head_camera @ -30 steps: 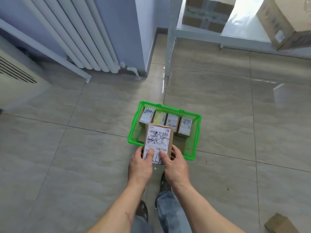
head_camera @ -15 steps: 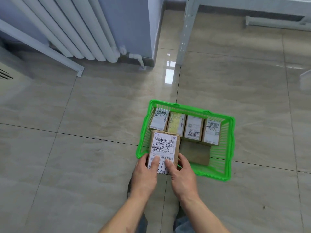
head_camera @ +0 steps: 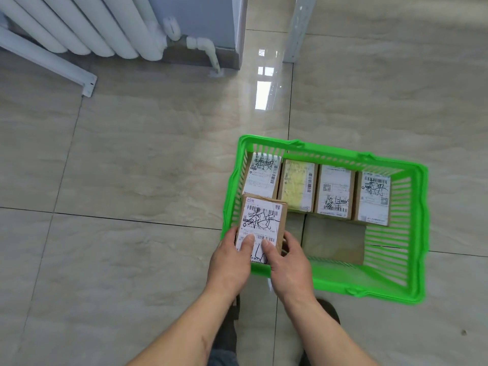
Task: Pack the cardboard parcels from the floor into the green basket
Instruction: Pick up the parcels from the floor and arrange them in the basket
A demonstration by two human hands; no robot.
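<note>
1. A cardboard parcel [head_camera: 260, 228] with a white shipping label is being held over the near-left corner of the green basket [head_camera: 414, 262], label facing up.
2. The left hand [head_camera: 229, 262] is gripping its near-left end, thumb lying on the label.
3. The right hand [head_camera: 287, 265] is gripping its near-right end, thumb on the label, fingers curled round the side.
4. Four labelled parcels [head_camera: 334, 191] are sitting side by side along the basket's far wall.
5. The basket is resting on the tiled floor [head_camera: 132, 167]; a white radiator [head_camera: 87, 25] is standing far-left.
</note>
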